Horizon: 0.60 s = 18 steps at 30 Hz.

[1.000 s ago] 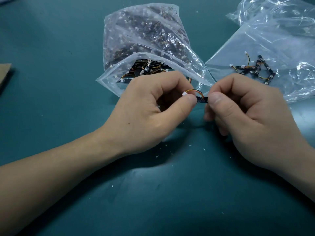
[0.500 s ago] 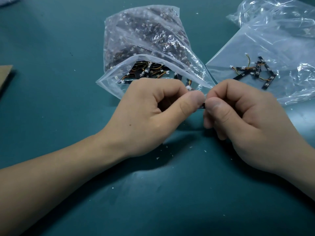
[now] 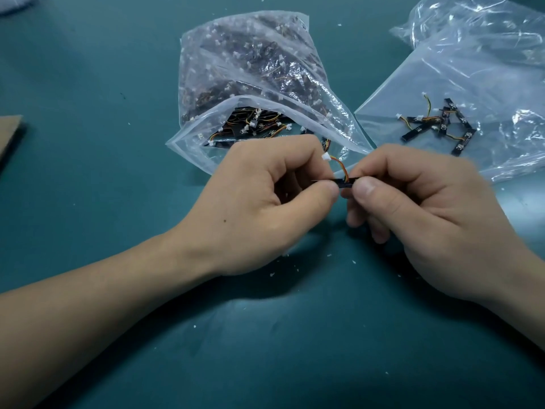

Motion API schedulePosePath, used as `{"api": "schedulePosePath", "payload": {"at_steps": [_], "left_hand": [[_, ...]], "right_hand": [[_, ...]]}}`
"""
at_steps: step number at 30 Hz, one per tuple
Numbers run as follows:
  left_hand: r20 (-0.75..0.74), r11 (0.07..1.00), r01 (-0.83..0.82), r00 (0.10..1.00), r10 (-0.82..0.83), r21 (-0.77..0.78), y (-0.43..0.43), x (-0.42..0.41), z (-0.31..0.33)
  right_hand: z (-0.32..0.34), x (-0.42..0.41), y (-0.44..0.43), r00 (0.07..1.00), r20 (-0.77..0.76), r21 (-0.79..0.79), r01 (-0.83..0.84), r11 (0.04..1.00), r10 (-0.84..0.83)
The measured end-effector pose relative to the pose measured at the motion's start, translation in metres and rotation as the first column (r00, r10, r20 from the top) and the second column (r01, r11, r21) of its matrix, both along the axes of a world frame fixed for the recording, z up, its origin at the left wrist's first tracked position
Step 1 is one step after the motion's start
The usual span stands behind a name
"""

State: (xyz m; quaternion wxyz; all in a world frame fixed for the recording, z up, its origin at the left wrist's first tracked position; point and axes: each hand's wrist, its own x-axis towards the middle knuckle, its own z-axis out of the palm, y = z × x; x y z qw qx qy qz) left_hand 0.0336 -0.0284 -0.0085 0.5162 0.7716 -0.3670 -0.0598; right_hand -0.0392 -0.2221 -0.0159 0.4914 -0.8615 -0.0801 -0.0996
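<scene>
the wire point(image 3: 339, 166) and its white plug point(image 3: 326, 156) have popped back up above the thumbs. half a second ago they were hidden. the left hand point(image 3: 259, 208) and right hand point(image 3: 418, 219) each pinch one end of the little black strip point(image 3: 343, 183), held between them just over the table point(image 3: 88, 84). just past the left hand lies an open full bag point(image 3: 259, 84). past the right hand, a few strips point(image 3: 442, 125) lie on or in a flat bag point(image 3: 472, 78).

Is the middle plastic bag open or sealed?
Open: the bag gapes at its near end, and black strips with wires show through the mouth.
</scene>
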Motion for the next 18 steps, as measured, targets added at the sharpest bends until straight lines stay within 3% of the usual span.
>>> {"api": "schedulePosePath", "payload": {"at_steps": [18], "left_hand": [[0.050, 0.998, -0.058, 0.997, 0.056, 0.039, -0.0028, -0.0009, -0.0001]], "right_hand": [[0.0020, -0.0007, 0.0017, 1.000, 0.009, -0.035, 0.018, 0.999, -0.018]]}}
